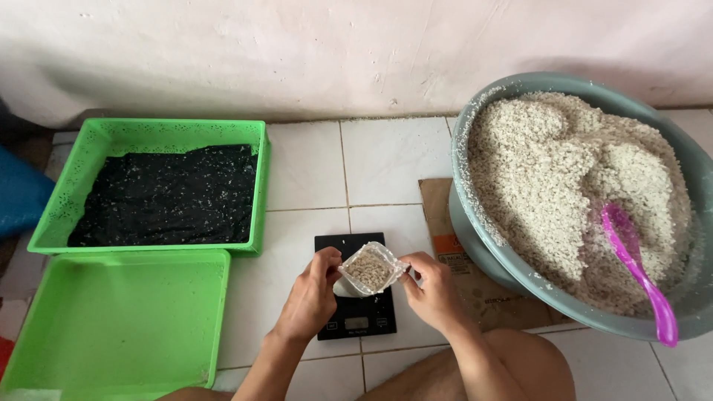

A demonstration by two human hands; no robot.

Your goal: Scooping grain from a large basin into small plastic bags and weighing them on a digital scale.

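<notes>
Views: I have one, head-worn | Facing: steeply down and forward to the tiled floor (308,167) and wall base | Range: close, hands at lower centre over a black scale (355,315) | Span: green trays (119,327) left, grey basin (475,245) right | Overlap: single view only.

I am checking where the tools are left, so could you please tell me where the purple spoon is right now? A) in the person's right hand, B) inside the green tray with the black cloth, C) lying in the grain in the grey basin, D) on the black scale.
C: the purple spoon lies with its bowl in the grain, handle over the rim of the grey basin, while both hands hold a small clear pouch over the black scale.
</notes>
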